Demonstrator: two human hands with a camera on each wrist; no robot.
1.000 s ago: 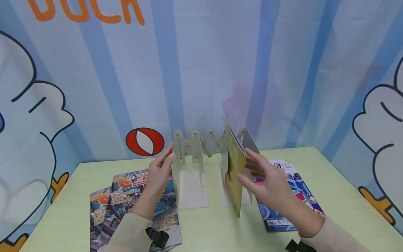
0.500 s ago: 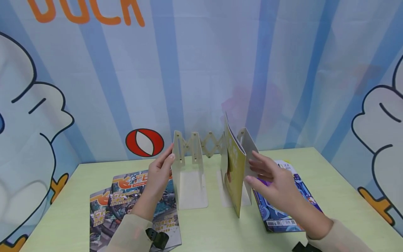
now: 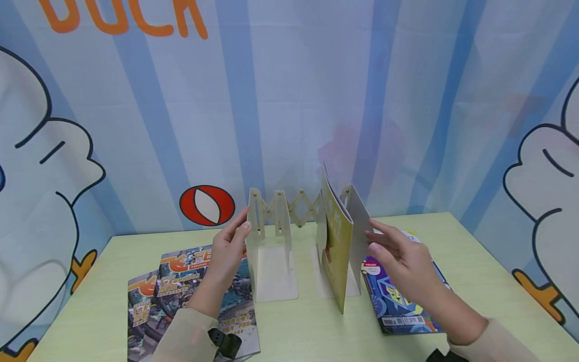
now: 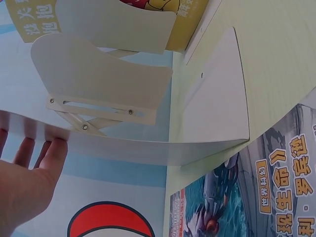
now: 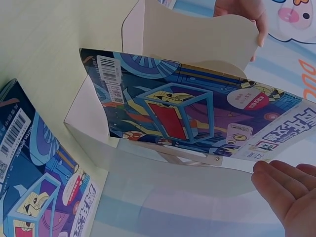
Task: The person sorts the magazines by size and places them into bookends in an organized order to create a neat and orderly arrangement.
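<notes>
A white expandable bookend (image 3: 273,274) with upright panels and scissor links stands on the table. My left hand (image 3: 229,246) holds its left end panel, with fingertips against the outer face in the left wrist view (image 4: 29,180). A thin magazine (image 3: 336,241) stands upright in the right section, leaning slightly. Its yellow side shows in the head view; its purple-blue cover (image 5: 173,108) shows in the right wrist view. My right hand (image 3: 404,259), fingers mostly straight, has its fingertips at the outer side of the right end panel (image 5: 197,180).
Overlapping comic magazines (image 3: 190,286) lie flat left of the bookend. Another purple-blue magazine (image 3: 398,306) lies flat on the right, partly hidden by my right hand. The pale table (image 3: 307,332) ends at a blue striped backdrop (image 3: 294,100).
My right hand has moved away from the yellow magazine, rightward to the right end panel. The magazine stays standing. My left hand keeps its place.
</notes>
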